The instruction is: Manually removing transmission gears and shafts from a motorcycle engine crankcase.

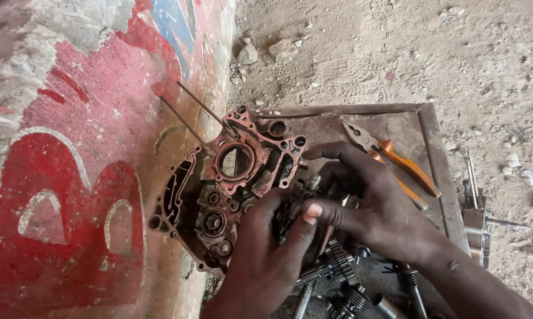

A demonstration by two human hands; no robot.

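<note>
Support: rusty metal tray (433, 142), flat on sandy ground (396, 53), centre to lower right of frame. On tray: orange-handled pliers (396, 165) near upper right corner; gear shafts (337, 272) and small steel parts at lower centre. Reddish engine crankcase half (219, 189) at tray's left edge, leaning on painted wall (71, 177). Stones (266, 52) on ground, upper centre.

One head-worn camera, looked steeply down from above the person's own arms, close over the rusty metal tray (432, 127), faced toward the painted wall (71, 177) left of the tray, sandy ground (396, 53) beyond it.
</note>
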